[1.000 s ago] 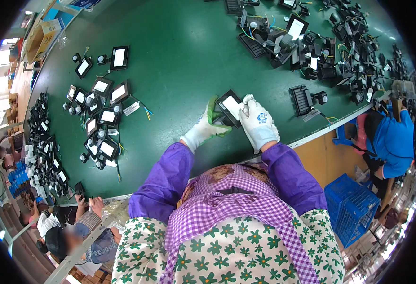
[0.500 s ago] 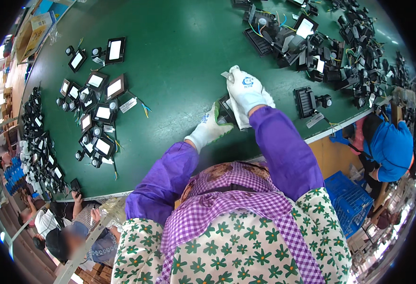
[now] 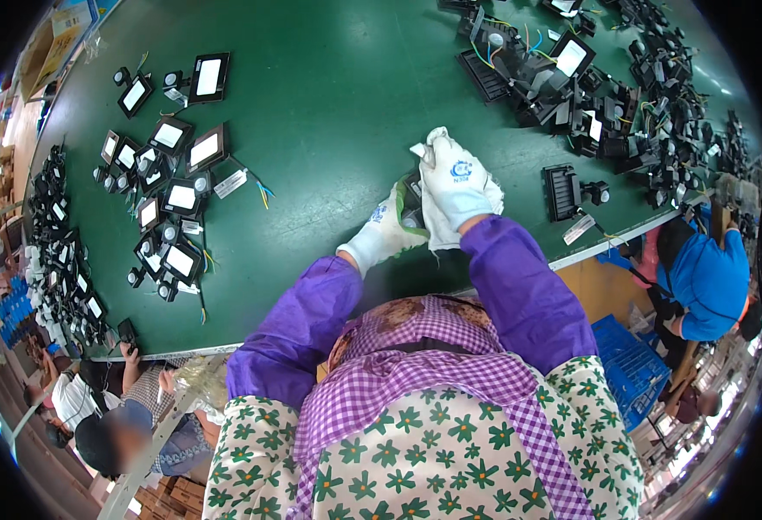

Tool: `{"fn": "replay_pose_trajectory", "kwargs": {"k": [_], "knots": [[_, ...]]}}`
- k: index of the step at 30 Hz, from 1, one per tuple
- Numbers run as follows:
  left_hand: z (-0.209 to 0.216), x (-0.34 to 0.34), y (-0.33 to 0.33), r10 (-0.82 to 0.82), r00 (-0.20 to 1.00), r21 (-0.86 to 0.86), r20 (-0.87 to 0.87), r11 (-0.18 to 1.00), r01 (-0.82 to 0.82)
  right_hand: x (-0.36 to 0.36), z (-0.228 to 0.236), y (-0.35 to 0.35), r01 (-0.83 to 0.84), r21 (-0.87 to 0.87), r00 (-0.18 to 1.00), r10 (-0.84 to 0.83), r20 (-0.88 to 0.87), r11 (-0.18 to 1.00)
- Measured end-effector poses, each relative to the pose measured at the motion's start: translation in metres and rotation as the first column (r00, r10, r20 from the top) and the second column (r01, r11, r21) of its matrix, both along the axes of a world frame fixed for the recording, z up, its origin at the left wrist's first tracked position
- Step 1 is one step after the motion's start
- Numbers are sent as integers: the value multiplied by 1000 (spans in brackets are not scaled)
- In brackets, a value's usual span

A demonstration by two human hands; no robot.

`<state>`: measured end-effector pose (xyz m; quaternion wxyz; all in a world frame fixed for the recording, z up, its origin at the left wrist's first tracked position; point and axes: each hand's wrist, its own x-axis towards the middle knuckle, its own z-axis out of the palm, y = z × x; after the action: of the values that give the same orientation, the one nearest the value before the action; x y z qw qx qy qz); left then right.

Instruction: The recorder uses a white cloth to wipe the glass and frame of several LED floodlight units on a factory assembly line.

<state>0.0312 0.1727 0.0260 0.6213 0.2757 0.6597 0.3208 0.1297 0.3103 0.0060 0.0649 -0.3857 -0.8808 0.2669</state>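
Over the green table, the gloved left hand grips a small black floodlight while the right hand, closed on a white cloth, presses from above.

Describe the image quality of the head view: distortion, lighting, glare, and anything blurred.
Head view: strong fisheye, so the green table's near edge bows and the corners are black. Lighting is even and bright with soft shadows. The white panels of the lamp units glare to blank white. The left hand and right hand are sharp, hiding most of the dark unit between them. The rim is smeared.
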Motion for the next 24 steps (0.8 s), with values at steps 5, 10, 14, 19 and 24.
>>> {"fn": "replay_pose_trajectory", "kwargs": {"k": [5, 10, 14, 19, 24], "knots": [[-40, 16, -15, 157, 941, 484, -300, 875, 9, 31, 11, -43, -293, -31, 944, 294, 152, 956], [-25, 10, -7, 43, 990, 111, -134, 993, -28, -37, 27, -10, -237, -78, 953, 247, 175, 969], [-35, 10, -20, 113, 990, 75, -84, 991, -107, 0, 57, -35, -335, 111, 941, 327, 90, 936], [-54, 20, -17, 207, 956, 367, -210, 923, -119, 52, 8, -39, -231, 204, 972, 233, 16, 951], [-71, 51, -15, 337, 902, 367, -271, 902, -227, 16, -6, 15, 16, 30, 996, -19, 85, 999]]}}
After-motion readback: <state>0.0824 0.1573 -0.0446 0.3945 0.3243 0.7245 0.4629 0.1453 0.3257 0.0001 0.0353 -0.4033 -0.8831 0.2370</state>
